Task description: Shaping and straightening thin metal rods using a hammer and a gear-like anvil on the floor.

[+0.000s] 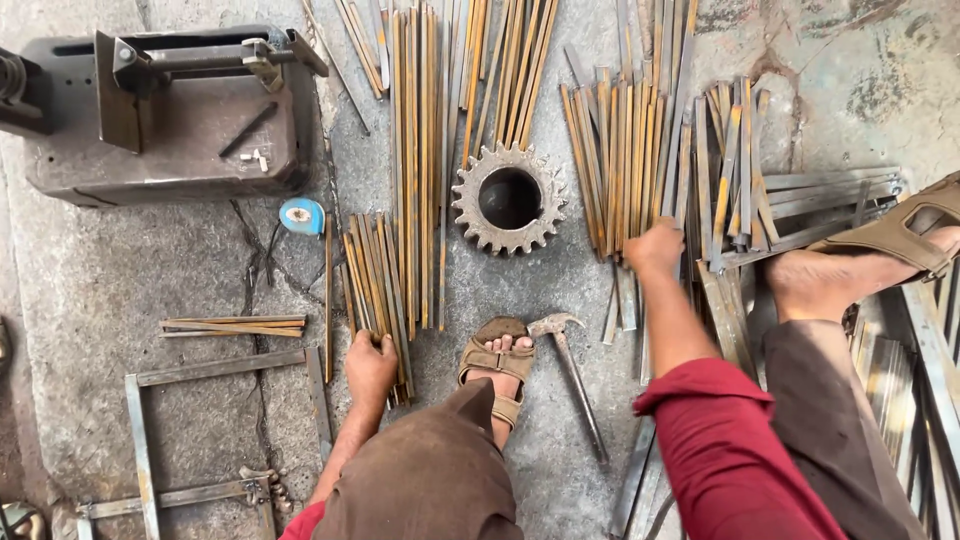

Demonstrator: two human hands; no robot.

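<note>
Left hand: the left hand [371, 362], lower centre-left of the frame, is closed on the near ends of a short bundle of rusty flat strips [372, 280] lying on the floor.
Right hand: the right hand [655, 247], centre-right, is curled into a fist over the near ends of a second pile of strips [620, 150]; whether it actually grips one I cannot tell.
Long strips: a longer bundle [425, 150] runs from the top edge down the middle, just right of the left hand's strips.
Gear: a toothed gear [509, 198] with a round bore lies between the long bundle and the right-hand pile.
Hammer: a claw hammer [572, 370] lies beside the sandalled foot [497, 365], lower centre.
Machine: a grey metal machine [165, 110] sits in the upper left.
Tape: a blue tape measure [301, 215] lies just below the machine.
Frame: a welded frame [215, 368] of flat bar lies in the lower left.
Other foot: the other foot [850, 275], half out of its sandal, rests on strips at the right edge.
</note>
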